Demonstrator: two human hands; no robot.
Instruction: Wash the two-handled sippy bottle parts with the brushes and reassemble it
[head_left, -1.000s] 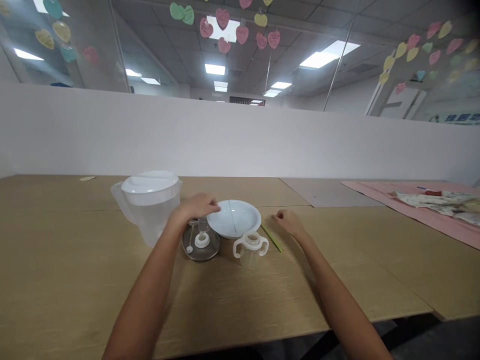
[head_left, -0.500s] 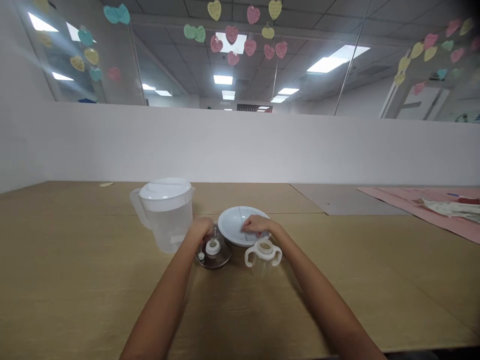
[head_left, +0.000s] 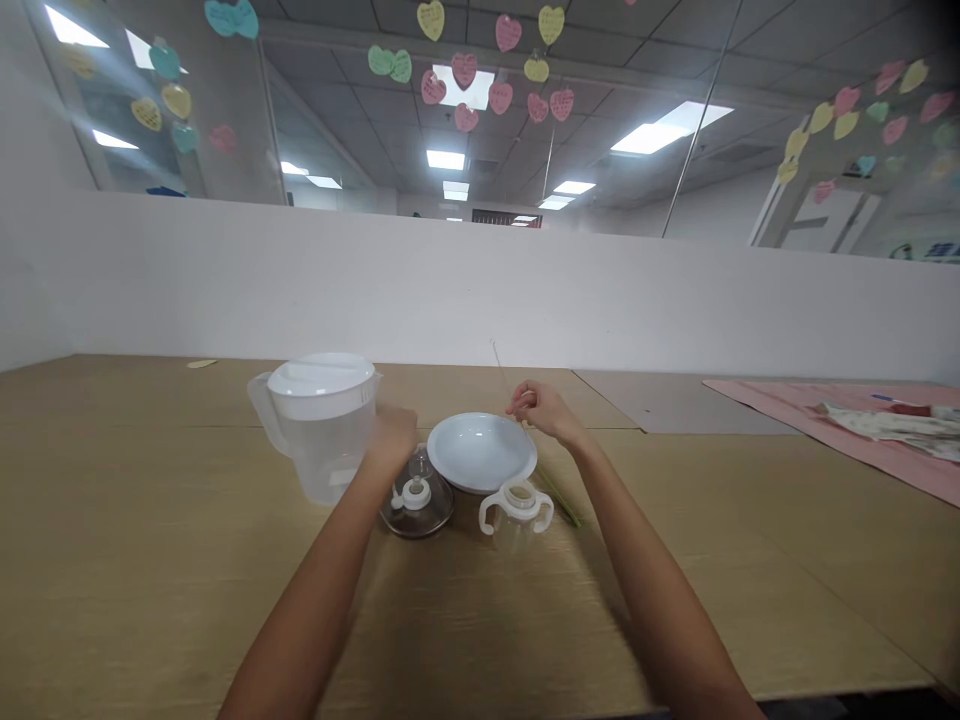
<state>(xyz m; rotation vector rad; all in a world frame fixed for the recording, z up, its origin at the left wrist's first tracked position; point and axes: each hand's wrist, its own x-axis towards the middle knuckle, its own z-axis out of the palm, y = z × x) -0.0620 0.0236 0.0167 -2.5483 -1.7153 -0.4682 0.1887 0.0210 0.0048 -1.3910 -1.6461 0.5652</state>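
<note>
My right hand (head_left: 538,408) is closed in a pinch above the right rim of a white bowl (head_left: 481,445). Its fingertips hold a long, thin wire (head_left: 499,362) that slants up and away past the bowl. Below that hand a thin green stem (head_left: 561,497) slopes down to the right; whether it belongs to the wire I cannot tell. Motion blurs my left hand (head_left: 396,432), its fingers hidden, over the back of a dark, shiny dish (head_left: 431,525). On that dish lie a white ring-shaped cap (head_left: 415,493) and a clear dome-shaped piece (head_left: 421,462). A clear bottle (head_left: 513,535) with white double handles (head_left: 546,512) stands before the bowl.
A lidded, see-through plastic pitcher (head_left: 330,440) stands to the left, close beside my left hand. At the far right, a pink cloth (head_left: 772,410) carries pale gloves or rags (head_left: 885,425). A white wall (head_left: 480,290) bounds the wooden table at the back.
My right hand has risen from inside the bowl to above its right rim, lifting the thin wire that lay across it. My left hand has moved slightly up and away from the cap.
</note>
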